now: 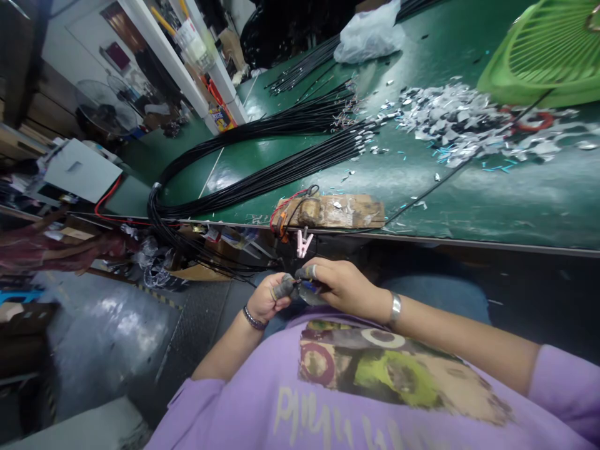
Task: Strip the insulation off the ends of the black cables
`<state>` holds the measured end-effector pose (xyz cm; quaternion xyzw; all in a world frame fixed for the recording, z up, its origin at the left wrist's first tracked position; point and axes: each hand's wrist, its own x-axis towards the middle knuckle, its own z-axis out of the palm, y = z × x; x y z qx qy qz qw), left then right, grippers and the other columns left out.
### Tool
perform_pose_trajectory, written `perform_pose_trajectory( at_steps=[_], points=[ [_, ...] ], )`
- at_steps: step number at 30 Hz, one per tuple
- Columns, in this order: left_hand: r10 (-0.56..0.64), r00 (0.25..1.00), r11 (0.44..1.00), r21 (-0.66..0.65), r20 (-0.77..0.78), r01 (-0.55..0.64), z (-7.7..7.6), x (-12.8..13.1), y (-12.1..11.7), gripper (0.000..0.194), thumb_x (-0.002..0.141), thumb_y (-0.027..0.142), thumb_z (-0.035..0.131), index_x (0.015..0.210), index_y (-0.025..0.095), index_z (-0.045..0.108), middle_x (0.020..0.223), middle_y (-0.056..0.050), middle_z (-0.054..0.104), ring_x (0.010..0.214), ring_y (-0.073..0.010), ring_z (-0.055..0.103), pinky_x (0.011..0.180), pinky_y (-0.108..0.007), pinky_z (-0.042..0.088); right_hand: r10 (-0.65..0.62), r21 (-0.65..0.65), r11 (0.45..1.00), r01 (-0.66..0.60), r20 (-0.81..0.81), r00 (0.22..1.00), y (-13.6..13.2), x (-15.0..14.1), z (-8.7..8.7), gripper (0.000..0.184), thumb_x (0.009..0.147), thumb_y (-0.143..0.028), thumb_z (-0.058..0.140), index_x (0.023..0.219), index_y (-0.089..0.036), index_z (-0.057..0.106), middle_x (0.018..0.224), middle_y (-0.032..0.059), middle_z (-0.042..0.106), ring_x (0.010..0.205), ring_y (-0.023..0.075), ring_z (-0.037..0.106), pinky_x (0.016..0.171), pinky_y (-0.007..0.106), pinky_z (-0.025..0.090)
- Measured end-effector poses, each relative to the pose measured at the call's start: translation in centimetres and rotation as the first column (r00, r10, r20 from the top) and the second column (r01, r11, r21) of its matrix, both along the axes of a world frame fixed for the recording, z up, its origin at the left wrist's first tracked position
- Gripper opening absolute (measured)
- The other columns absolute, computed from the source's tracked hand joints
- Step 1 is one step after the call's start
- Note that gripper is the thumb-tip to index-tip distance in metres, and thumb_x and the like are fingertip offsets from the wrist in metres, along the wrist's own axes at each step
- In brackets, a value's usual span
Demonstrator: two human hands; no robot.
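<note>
The end of a thin black cable (295, 282) is up in the air between the two hands, just in front of the purple shirt (253, 387) and below the near edge of the green table (469, 206). The left hand (269, 298) pinches the cable end, with its fingers close together. The right hand (344, 286) is nearly touching the left one, and its fingers are bent in close at the same spot. There is something small and blue there too, but it is too blurry to tell what it is. Both hands have gray wraps on some fingertips. Just past the hands, a pink clip (304, 244) is at the table edge. Beside it, a worn wooden block (347, 211) lies on the table, with red and black wires at its left end. Farther back, a big bunch of black cables (262, 169) bends round like a U on the table, and some of it hangs over the edge on the left. To the right is a messy pile of silver and white scraps (450, 119), with little blue bits in it. A green basket (539, 56) is next to the pile, and a white plastic bag (368, 34) sits at the back.
</note>
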<state>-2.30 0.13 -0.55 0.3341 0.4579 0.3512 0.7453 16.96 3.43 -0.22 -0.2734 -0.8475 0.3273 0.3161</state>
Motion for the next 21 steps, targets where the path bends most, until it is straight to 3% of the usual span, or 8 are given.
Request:
perform_pose_trajectory(
  at_steps=[3,5,6,8,10,14,18,21],
  points=[
    [-0.044,0.997,0.999,0.001,-0.066,0.044,-0.3,-0.1,0.1,0.052,0.052,0.055,0.079,0.064,0.014,0.049,0.044,0.009,0.039,0.031,0.0009,0.019,0.032,-0.015,0.01,0.053,-0.12,0.991,-0.065,-0.102,0.993,0.3,0.1,0.1,0.009,0.076,-0.015,0.047,0.076,-0.016,0.056,0.078,0.0062,0.06,0.068,0.0147,0.053,0.063,0.026,0.041],
    [-0.117,0.985,0.992,0.033,-0.127,0.122,-0.3,-0.3,0.4,0.053,0.054,0.059,0.076,0.063,0.014,0.049,0.044,0.008,0.039,0.031,0.0001,0.021,0.032,-0.016,0.011,0.096,-0.33,0.931,-0.155,-0.189,0.977,0.5,0.2,0.3,0.01,0.077,-0.023,0.048,0.071,-0.017,0.052,0.069,0.0023,0.055,0.062,0.0126,0.047,0.06,0.025,0.04],
    [-0.167,0.972,0.981,0.065,-0.167,0.18,-0.2,-0.3,0.6,0.053,0.056,0.06,0.074,0.062,0.014,0.05,0.044,0.008,0.039,0.032,-0.0005,0.022,0.033,-0.017,0.013,0.116,-0.463,0.861,-0.212,-0.226,0.967,0.6,0.2,0.3,0.013,0.077,-0.028,0.05,0.07,-0.017,0.051,0.064,0.0001,0.052,0.058,0.0113,0.044,0.057,0.025,0.039],
    [-0.269,0.922,0.935,0.155,-0.278,0.32,0.4,-0.4,1.0,0.053,0.06,0.063,0.069,0.06,0.013,0.052,0.044,0.006,0.04,0.037,-0.0025,0.029,0.037,-0.017,0.021,0.152,-0.694,0.656,-0.298,-0.265,0.952,0.9,0.2,0.4,0.016,0.072,-0.032,0.052,0.067,-0.017,0.048,0.056,-0.0042,0.045,0.05,0.0085,0.037,0.049,0.022,0.034],
    [-0.319,0.849,0.856,0.257,-0.421,0.448,1.1,-0.4,1.5,0.051,0.063,0.061,0.068,0.061,0.011,0.057,0.05,0.003,0.047,0.047,-0.0058,0.039,0.047,-0.019,0.031,0.188,-0.804,0.517,-0.295,-0.229,0.955,1.2,0.3,0.5,0.015,0.065,-0.03,0.055,0.064,-0.017,0.047,0.052,-0.0065,0.04,0.046,0.0065,0.032,0.043,0.02,0.028],
    [-0.265,0.759,0.751,0.366,-0.595,0.549,2.3,-0.6,2.1,0.044,0.071,0.055,0.064,0.066,0.011,0.061,0.06,0.0,0.054,0.058,-0.0094,0.045,0.057,-0.021,0.037,0.118,-0.834,0.523,-0.174,-0.131,0.984,1.5,0.7,0.7,0.018,0.059,-0.029,0.063,0.061,-0.016,0.051,0.052,-0.006,0.044,0.045,0.0056,0.034,0.042,0.019,0.026],
    [-0.172,0.804,0.776,0.425,-0.569,0.467,2.5,-1.1,2.0,0.042,0.074,0.053,0.062,0.068,0.011,0.062,0.06,-0.001,0.054,0.057,-0.01,0.045,0.057,-0.021,0.037,-0.194,-0.903,0.419,-0.093,-0.189,0.962,1.8,0.8,0.2,0.041,0.067,-0.056,0.059,0.059,-0.018,0.049,0.043,-0.008,0.037,0.036,0.0038,0.022,0.036,0.019,0.018],
    [-0.086,0.845,0.815,0.45,-0.529,0.365,2.5,-1.3,2.0,0.04,0.072,0.051,0.065,0.066,0.012,0.063,0.059,-0.001,0.055,0.056,-0.0101,0.045,0.056,-0.021,0.037,-0.241,-0.91,0.392,-0.138,-0.246,0.939,2.3,0.3,0.0,0.055,0.073,-0.069,0.047,0.056,-0.017,0.052,0.035,-0.0087,0.028,0.035,0.0045,0.016,0.036,0.021,0.017]
  ],
)
